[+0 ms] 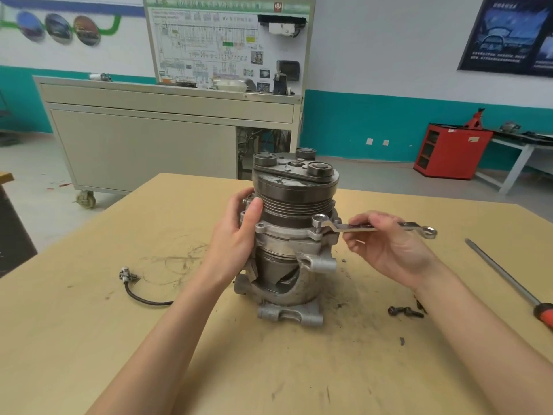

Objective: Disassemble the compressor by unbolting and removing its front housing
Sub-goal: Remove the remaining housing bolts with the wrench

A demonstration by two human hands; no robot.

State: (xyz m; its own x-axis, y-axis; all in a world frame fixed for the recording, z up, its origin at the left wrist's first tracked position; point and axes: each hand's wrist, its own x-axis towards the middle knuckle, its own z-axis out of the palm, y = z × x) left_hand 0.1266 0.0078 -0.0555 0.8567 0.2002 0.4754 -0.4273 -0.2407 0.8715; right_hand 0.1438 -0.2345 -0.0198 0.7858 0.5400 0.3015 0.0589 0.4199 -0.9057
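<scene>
The compressor (291,232) stands upright in the middle of the wooden table, its dark grooved pulley on top and the aluminium front housing flange (287,233) below it. My left hand (239,232) grips the compressor's left side, thumb against the pulley grooves. My right hand (386,244) holds a double-ended ring spanner (371,226), fingers curled round its shaft. The spanner's left ring sits over a bolt head (319,219) on the flange's right front ear.
Loose black bolts (405,311) lie on the table to the right. A long screwdriver with a red handle (508,281) lies at the far right. A black cable with a connector (136,287) lies to the left. A grey cabinet on wheels (167,133) stands behind.
</scene>
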